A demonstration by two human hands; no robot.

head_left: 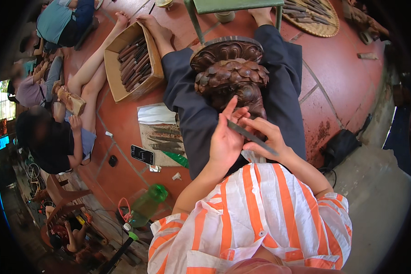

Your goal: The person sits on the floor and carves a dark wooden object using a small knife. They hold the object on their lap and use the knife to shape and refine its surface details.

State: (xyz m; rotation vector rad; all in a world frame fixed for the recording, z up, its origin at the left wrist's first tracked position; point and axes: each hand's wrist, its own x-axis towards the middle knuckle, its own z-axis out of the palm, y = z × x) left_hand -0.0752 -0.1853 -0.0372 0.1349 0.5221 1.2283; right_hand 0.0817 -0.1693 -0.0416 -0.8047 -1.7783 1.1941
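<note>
Close in front of my striped shirt, my right hand has its fingers and thumb about a narrow, flat, dark grey metal blade. The blade slants up to the left, and its far end lies against my left hand. That palm is turned up with the index finger stretched out and the thumb apart. Just beyond my hands, a dark brown carved wooden piece stands between my legs. Scale-like petals and scrolls cover it. My hands partly hide its near end.
A cardboard box of wooden-handled carving tools stands left. Several blades, a phone and a green bottle lie nearer. A green stool and a basket of tools are ahead. People sit at left, one holding carved wood.
</note>
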